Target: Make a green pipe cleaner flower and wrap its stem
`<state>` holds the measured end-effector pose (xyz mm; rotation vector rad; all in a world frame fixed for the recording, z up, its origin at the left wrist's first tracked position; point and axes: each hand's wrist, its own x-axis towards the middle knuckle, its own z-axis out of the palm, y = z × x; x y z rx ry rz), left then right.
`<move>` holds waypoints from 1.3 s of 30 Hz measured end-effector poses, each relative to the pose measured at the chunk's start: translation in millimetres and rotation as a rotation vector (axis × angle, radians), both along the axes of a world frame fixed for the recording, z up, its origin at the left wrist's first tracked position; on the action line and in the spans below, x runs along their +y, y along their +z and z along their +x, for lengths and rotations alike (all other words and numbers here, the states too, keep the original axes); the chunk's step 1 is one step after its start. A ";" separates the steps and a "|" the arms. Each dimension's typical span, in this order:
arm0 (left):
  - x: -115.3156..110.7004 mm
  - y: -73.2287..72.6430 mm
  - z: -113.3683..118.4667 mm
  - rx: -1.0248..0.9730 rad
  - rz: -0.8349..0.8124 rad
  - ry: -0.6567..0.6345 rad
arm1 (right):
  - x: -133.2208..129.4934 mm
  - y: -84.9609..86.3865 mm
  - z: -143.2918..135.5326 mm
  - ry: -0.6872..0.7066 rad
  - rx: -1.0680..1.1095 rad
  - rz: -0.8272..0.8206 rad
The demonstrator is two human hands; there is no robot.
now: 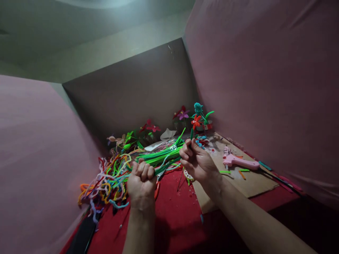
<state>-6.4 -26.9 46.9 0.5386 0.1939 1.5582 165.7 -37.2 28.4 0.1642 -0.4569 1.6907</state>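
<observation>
As the head view shows, left hand (143,177): fist closed on the dark-green pipe cleaner (191,134), 7 o'clock.
Right hand (200,160): fingertips pinching the same pipe cleaner, end upright, 4 o'clock.
Bright-green pipe-cleaner bundle (156,158): just beyond both hands, 7 o'clock.
Hot-glue gun (242,162): on cardboard (255,185), 4 o'clock.
Scissors (157,189): beside left hand, 6 o'clock.

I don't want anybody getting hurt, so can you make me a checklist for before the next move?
1. Right hand gripping the fuzzy dark-green pipe cleaner: ok.
2. Pink plastic glue gun lying on the flat brown cardboard, apart from the right hand: ok.
3. Glue gun cool: cannot tell.
4. Orange-handled metal scissors well away from the left hand: not ok, they look close beside it.
5. Many-coloured fuzzy pipe cleaners tidy: not ok, they're in a tangled heap.
</observation>
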 end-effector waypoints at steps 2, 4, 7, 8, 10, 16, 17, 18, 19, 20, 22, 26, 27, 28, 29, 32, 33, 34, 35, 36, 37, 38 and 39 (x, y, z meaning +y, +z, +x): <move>-0.3 1.6 -0.8 -0.019 0.022 -0.005 | -1.0 0.9 1.6 0.029 0.033 -0.006; -1.0 4.8 -2.4 -0.043 0.058 -0.007 | -3.7 1.0 2.0 0.080 0.086 -0.016; -3.0 10.3 -5.1 -0.092 0.131 0.002 | -11.4 0.7 -0.9 0.154 0.160 -0.024; -3.9 11.7 -5.8 -0.110 0.156 0.009 | -14.4 0.6 -2.7 0.167 0.171 -0.028; -5.9 13.4 -6.3 -0.146 0.204 0.025 | -19.9 1.0 -6.7 0.169 0.177 -0.041; -12.2 15.8 -6.3 -0.218 0.316 0.021 | -28.1 4.0 -12.2 0.073 0.128 -0.045; -13.0 16.4 -6.5 -0.225 0.331 0.011 | -28.5 3.8 -12.2 0.053 0.112 -0.039; -13.7 16.9 -6.7 -0.232 0.345 0.004 | -28.8 3.2 -12.1 0.039 0.097 -0.032; -14.1 17.3 -6.7 -0.238 0.356 0.002 | -28.8 2.2 -12.0 0.033 0.085 -0.026; -14.3 17.5 -6.4 -0.244 0.364 0.003 | -28.6 0.9 -11.9 0.034 0.079 -0.023; -13.8 16.6 -5.3 -0.256 0.381 -0.003 | -28.1 -1.9 -11.5 0.047 0.092 -0.041; -10.4 12.2 -4.1 -0.258 0.372 0.007 | -31.1 -5.5 -6.8 0.038 0.114 -0.124; -9.6 11.7 -4.8 -0.252 0.364 0.019 | -33.1 -6.5 -3.9 0.021 0.104 -0.136; -9.1 12.1 -5.9 -0.245 0.359 0.032 | -35.4 -7.9 0.1 0.001 0.087 -0.142; -9.2 13.4 -7.4 -0.232 0.354 0.044 | -37.8 -10.1 5.2 -0.025 0.066 -0.146; -13.3 23.0 -11.0 -0.142 0.327 0.070 | -43.2 -21.5 28.0 -0.095 -0.044 -0.185; -15.9 27.7 -11.4 -0.091 0.307 0.075 | -43.9 -26.2 37.5 -0.105 -0.115 -0.214; -18.9 32.9 -11.2 -0.037 0.280 0.076 | -44.0 -30.4 47.4 -0.122 -0.194 -0.248; -22.0 38.2 -10.5 0.010 0.262 0.082 | -43.9 -33.5 56.9 -0.146 -0.283 -0.291; -25.1 43.6 -9.2 0.060 0.252 0.086 | -43.8 -34.9 65.2 -0.200 -0.371 -0.333; -28.2 48.7 -7.4 0.099 0.244 0.096 | -44.0 -34.2 71.5 -0.290 -0.457 -0.370; -31.0 53.5 -5.0 0.141 0.236 0.087 | -44.8 -31.2 74.8 -0.406 -0.538 -0.375; -33.5 57.7 -1.9 0.180 0.228 0.069 | -46.3 -26.2 74.5 -0.532 -0.615 -0.349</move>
